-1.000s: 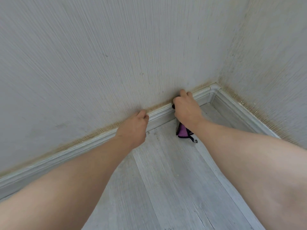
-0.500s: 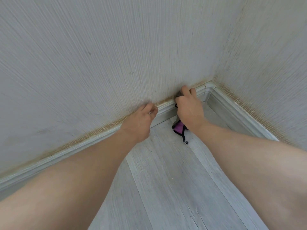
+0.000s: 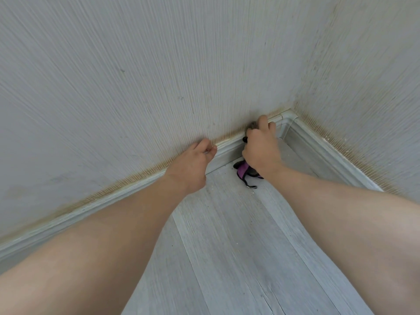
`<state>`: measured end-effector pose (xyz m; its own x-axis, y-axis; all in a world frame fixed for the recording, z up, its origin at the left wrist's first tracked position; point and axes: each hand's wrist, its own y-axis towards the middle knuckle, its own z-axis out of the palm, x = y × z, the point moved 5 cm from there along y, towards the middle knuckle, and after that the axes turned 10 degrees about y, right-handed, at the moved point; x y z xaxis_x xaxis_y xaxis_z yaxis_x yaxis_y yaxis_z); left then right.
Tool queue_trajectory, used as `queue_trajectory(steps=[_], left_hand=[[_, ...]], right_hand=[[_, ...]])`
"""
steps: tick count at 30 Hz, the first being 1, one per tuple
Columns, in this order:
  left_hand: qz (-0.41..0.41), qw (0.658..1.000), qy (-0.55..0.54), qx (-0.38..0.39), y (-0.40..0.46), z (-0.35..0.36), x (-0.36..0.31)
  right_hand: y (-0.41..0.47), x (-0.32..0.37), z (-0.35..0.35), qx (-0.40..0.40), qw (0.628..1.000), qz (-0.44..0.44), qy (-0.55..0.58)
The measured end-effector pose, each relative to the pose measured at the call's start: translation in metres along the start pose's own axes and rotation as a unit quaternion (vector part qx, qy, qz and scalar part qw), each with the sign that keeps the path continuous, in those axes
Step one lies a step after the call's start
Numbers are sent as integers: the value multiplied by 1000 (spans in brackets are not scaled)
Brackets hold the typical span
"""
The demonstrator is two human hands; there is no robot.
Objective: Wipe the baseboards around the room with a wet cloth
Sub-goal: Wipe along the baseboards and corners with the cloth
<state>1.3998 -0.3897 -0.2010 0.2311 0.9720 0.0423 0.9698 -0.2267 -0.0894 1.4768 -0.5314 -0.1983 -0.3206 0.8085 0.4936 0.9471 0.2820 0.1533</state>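
Baseboards (image 3: 106, 201) run along the foot of both walls and meet in a corner at about 1 o'clock from frame centre; pale grey moulding, with a yellow-brown stained strip on the wallpaper (image 3: 159, 64) right above it. Your right hand (image 3: 261, 148) is curled around a dark cloth (image 3: 246, 171) and presses it against the front-wall baseboard just short of the corner, at 1 o'clock. Fingers (image 3: 263, 121) hook over the top edge of the moulding, a grey wad of cloth showing just beside them. The rest of the cloth hangs under your palm: a purple patch, black edging, and a thin black strap end lying on the floor (image 3: 227, 246) at about 5 o'clock from the hand. Whether the cloth is wet, cannot tell.

Your left hand (image 3: 193, 164) sits at 11 o'clock from frame centre, near the right hand but apart from it, at its 9 o'clock. It holds nothing; fingers loosely bent, fingertips touching the top edge of the same baseboard where it meets the wall. Both forearms are bare and stretch in from the bottom corners. Floor is light grey wood-look planks with small pale specks near the corner. Side-wall baseboard runs off towards 3 o'clock.
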Motion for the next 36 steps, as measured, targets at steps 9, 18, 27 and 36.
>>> queue_trajectory(steps=[9,18,27,36], left_hand=[[2,1000,2,-3,-1,-2,-1],[4,1000,-1,-4,-2,0,1],[7,1000,-1,6,-1,0,1],[17,1000,-1,-3,-3,0,2]], right_hand=[[-3,8,-3,42,997,-57,-14],[0,16,5,4,1000,-17,-3],[3,9,-5,14,999,-28,-20],[-4,23,14,37,997,-65,8]])
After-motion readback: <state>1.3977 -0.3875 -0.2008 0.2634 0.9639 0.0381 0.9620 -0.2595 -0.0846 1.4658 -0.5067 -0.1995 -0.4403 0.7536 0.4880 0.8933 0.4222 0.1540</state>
